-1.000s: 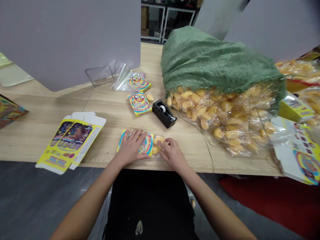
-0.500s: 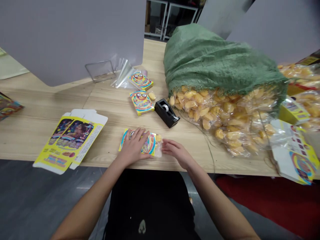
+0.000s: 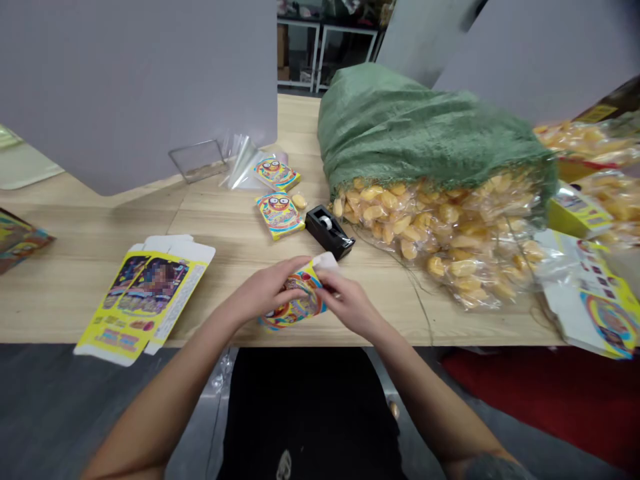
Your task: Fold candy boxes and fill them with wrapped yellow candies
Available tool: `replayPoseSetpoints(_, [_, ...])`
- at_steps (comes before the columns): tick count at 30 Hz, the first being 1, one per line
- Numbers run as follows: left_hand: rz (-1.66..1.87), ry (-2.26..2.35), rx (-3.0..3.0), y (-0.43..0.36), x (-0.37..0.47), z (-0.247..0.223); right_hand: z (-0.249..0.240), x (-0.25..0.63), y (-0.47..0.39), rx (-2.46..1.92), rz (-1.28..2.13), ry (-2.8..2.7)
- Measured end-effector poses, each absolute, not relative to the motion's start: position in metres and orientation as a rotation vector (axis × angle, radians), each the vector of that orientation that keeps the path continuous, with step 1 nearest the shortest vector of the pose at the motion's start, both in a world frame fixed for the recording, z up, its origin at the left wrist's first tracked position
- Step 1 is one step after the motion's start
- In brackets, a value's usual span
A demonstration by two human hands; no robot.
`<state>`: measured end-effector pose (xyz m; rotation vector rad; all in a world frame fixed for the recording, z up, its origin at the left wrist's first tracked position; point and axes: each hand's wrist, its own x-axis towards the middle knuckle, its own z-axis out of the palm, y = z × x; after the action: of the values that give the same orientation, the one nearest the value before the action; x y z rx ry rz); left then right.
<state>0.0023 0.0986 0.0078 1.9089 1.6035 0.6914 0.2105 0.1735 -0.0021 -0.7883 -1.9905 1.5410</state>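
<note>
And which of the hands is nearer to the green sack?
Right. The right hand, at the right end of the printed box, is below and left of the green sack in the picture; the left hand, on the same box, lies farther left.

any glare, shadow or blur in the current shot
Head view: pale glints on the bagged yellow pieces; head view: a soft shadow on the table by the grey panel; head view: small print on the box between the left hand and right hand too soft to read; head view: a pixelated patch on the flat carton.
</note>
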Motion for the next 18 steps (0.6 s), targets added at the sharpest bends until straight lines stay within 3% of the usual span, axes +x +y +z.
replayPoseSetpoints(3, [1.134, 1.608, 1.734, 0.097, 0.018, 0.005, 0.021, 0.237, 0.176, -0.91, 1.281, -1.566])
replayPoseSetpoints(6, [1.317, 1.613, 1.601, 0.088, 0.043, -0.007, 0.017, 0.247, 0.175, -0.916, 1.774, -1.248])
replayPoseSetpoints(9, [1.269, 1.646, 1.552, 0.078, 0.062, -0.014, 0.004, 0.245, 0.173, -0.794, 2.176, -1.126])
replayPoseSetpoints(13, [1.114, 1.73, 1.465, 0.07, 0.068, -0.011, 0.001, 0.248, 0.174, -0.819, 1.977, -1.421])
replayPoseSetpoints(16, [1.181, 1.643, 1.335, 0.066, 0.07, -0.008, 0.013, 0.261, 0.177, -0.692, 1.661, -1.879])
replayPoseSetpoints(18, [1.219, 1.58, 1.249, 0.065, 0.074, -0.008, 0.021, 0.269, 0.177, -0.552, 1.629, -2.062])
